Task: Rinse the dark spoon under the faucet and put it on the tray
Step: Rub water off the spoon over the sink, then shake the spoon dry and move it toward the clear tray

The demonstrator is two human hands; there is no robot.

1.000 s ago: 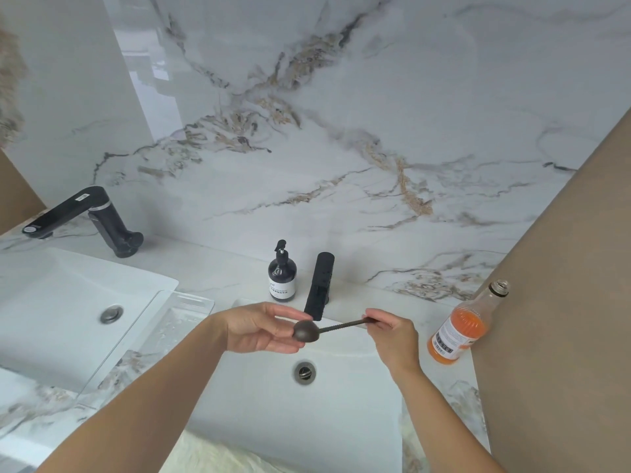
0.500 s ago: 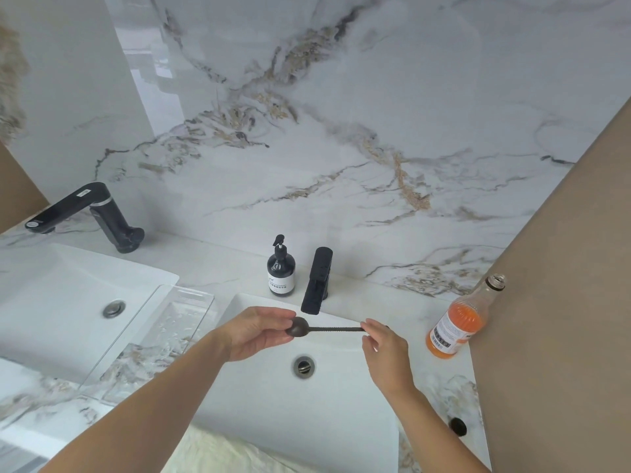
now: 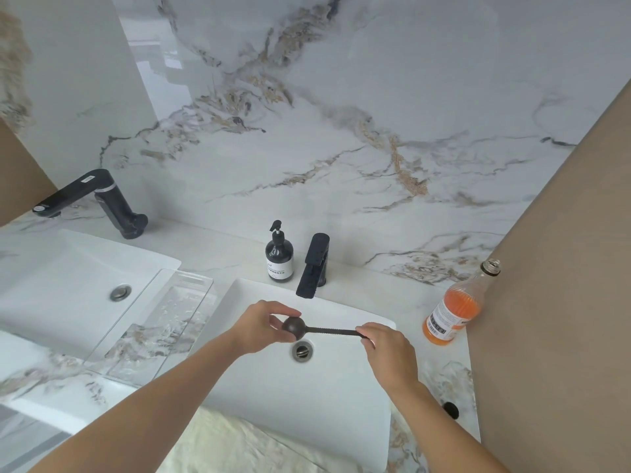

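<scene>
The dark spoon [image 3: 309, 329] lies level in the air over the right sink [image 3: 341, 387], just in front of the black faucet [image 3: 314, 264]. My right hand [image 3: 387, 349] pinches the end of its handle. My left hand [image 3: 263, 327] has its fingers around the round bowl. No water runs from the faucet. The clear tray [image 3: 160, 322] rests on the counter between the two sinks, to the left of my left hand, with nothing on it.
A dark soap pump bottle [image 3: 279, 254] stands left of the faucet. An open bottle of orange drink [image 3: 456, 308] stands at the right by a tan wall. A second sink [image 3: 61, 285] and black faucet [image 3: 92, 199] are at left. A small black cap [image 3: 450, 409] lies on the counter.
Both hands have kept hold of the spoon over the right sink; the handle has come level and my left fingers have shifted around the bowl. The view dipped slightly.
</scene>
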